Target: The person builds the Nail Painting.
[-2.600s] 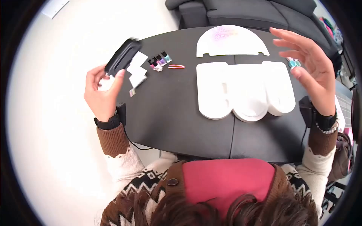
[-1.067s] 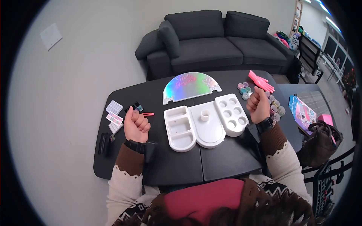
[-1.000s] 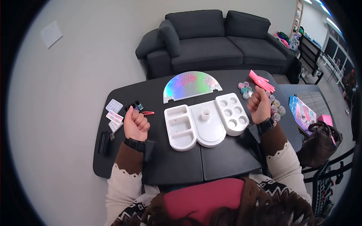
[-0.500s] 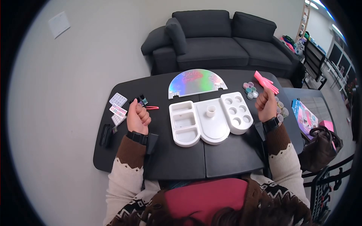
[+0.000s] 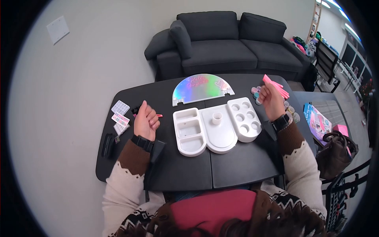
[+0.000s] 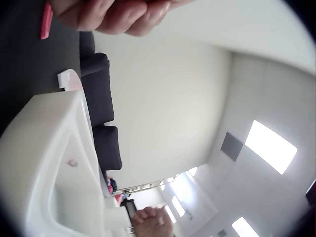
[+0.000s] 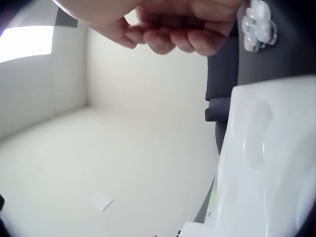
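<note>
My left hand (image 5: 147,121) hovers left of a white three-part tray (image 5: 221,136), fingers loosely curled and holding nothing. Beneath it show pink tweezers (image 5: 159,115) and dark-capped nail polish bottles (image 5: 135,111), partly hidden by the hand. My right hand (image 5: 272,102) hangs above the tray's right side, fingers relaxed and bent, with nothing in them. Behind it lie a pink rubber hand (image 5: 282,89) and several small lidded pots (image 7: 258,27). A small white cup (image 5: 217,117) stands on the tray's middle part. An iridescent half-round panel (image 5: 203,91) lies behind the tray.
Nail-tip sets (image 5: 120,118) and a black case (image 5: 107,146) lie at the table's left. More small pots (image 5: 291,110) sit at the right. Beyond, a side table holds a colourful box (image 5: 318,120); a dark bag (image 5: 335,154) is close by. A sofa (image 5: 221,43) stands behind.
Earlier my left hand held the black case, which then lay on the table. Both hands were fists about a second ago; now their fingers have loosened, and the right has shifted slightly up and left.
</note>
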The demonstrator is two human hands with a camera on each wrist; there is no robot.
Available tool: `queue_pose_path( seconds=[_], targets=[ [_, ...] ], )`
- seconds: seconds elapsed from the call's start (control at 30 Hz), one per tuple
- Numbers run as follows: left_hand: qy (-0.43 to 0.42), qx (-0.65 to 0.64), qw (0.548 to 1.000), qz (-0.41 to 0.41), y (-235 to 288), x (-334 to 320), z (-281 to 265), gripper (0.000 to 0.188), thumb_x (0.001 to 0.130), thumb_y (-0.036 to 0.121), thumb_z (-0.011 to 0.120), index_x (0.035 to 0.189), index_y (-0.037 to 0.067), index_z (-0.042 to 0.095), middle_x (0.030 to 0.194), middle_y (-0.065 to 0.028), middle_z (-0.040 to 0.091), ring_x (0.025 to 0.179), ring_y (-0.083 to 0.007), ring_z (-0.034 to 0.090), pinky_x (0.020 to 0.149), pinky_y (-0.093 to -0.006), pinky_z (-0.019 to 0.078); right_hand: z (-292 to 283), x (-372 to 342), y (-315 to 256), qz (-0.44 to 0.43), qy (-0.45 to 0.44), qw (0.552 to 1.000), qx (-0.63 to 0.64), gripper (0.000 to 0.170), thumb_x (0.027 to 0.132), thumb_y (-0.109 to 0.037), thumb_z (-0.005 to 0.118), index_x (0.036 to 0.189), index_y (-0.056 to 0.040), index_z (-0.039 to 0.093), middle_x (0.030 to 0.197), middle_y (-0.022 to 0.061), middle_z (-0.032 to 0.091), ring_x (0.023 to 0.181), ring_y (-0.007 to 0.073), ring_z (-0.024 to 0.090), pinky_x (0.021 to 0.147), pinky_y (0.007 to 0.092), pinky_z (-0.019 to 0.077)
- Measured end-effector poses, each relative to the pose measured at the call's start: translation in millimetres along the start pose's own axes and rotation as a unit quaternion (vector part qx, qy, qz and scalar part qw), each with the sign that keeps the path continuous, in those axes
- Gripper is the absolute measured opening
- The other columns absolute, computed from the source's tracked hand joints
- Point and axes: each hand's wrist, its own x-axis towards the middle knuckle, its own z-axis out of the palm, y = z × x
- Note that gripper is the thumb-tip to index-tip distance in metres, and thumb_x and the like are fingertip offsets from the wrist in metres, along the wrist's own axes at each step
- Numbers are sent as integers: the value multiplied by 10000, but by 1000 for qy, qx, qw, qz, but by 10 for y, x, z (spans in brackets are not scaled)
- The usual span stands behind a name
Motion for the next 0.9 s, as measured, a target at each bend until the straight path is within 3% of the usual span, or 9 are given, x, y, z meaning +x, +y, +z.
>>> queue_pose_path(
  seconds=[0.07, 0.1, 0.17, 0.23, 0.3, 0.4, 0.67, 0.77, 0.9],
  targets=[
    [-16, 134, 991, 17, 27, 88, 171, 463, 1146, 453, 483, 749, 228, 404, 716, 89, 471, 637, -63, 444, 606, -255, 385, -80, 210, -82, -1, -84, 994, -76, 334, 1089, -359, 612, 860, -117, 582, 895, 32, 605, 853, 161, 580, 747, 319, 470],
    [-35, 195, 980, -4, -2, 281, -45, 389, 1147, 475, 458, 1000, 169, 648, 1067, -3, 710, 997, -118, 636, 887, -301, 514, 39, 245, -151, 27, -103, 986, -130, 319, 1091, -384, 606, 995, -81, 646, 1040, 78, 656, 991, 187, 607, 841, 345, 498],
    [-52, 226, 972, -46, -47, 325, 63, 396, 1142, 473, 468, 1185, 125, 651, 1259, -77, 678, 1164, -180, 618, 998, -337, 500, 30, 408, -148, 92, -192, 951, -224, 625, 1086, -497, 586, 1440, 17, 611, 1487, 203, 602, 1387, 273, 548, 1148, 441, 467],
    [-94, 278, 948, -122, -323, 410, 32, 641, 1120, 475, 520, 1586, 37, 479, 1640, -209, 470, 1535, -319, 420, 1249, -440, 359, -216, 509, 160, 149, -208, 936, -244, 693, 1085, -540, 569, 1493, 19, 562, 1548, 207, 548, 1436, 298, 513, 1185, 451, 442],
    [-76, 302, 942, -124, -919, 670, 250, 668, 1110, 487, 535, 1597, 37, 455, 1646, -202, 464, 1550, -314, 399, 1258, -453, 336, -716, 771, 291, 235, -253, 889, -300, 989, 1048, -663, 553, 1631, 97, 304, 1684, 305, 337, 1560, 387, 384, 1278, 495, 348],
    [-77, 308, 937, -143, -1015, 766, 438, 622, 1090, 471, 568, 1576, 92, 488, 1652, -143, 478, 1578, -260, 365, 1278, -445, 266, -818, 971, 388, 307, -237, 869, -308, 1018, 1057, -671, 524, 1639, 117, 248, 1691, 354, 278, 1583, 409, 338, 1283, 492, 341],
    [-3, 246, 957, -153, -726, 1179, 91, 501, 1116, 309, 592, 1534, 45, 509, 1370, -80, 693, 1125, -148, 684, 979, -314, 557, -427, 1317, 509, 340, -148, 885, -283, 889, 1109, -520, 540, 1633, 130, 233, 1483, 319, 563, 1244, 350, 677, 1000, 402, 602],
    [-110, 283, 936, -176, -733, 1236, 4, 440, 1111, 261, 619, 1481, 34, 557, 1251, -62, 741, 1052, -126, 690, 988, -316, 559, -393, 1292, 518, 377, -122, 881, -259, 609, 1056, -309, 724, 1483, 79, 529, 1134, 142, 699, 880, 162, 646, 760, 307, 567],
    [-159, 265, 939, -151, -777, 1143, 190, 364, 1091, 212, 658, 1392, 9, 626, 1236, -79, 755, 1074, -122, 701, 995, -304, 561, -457, 1294, 508, 292, -194, 874, -338, 257, 1028, -211, 761, 1186, -15, 709, 945, 17, 753, 769, 77, 638, 740, 248, 541]
  ],
)
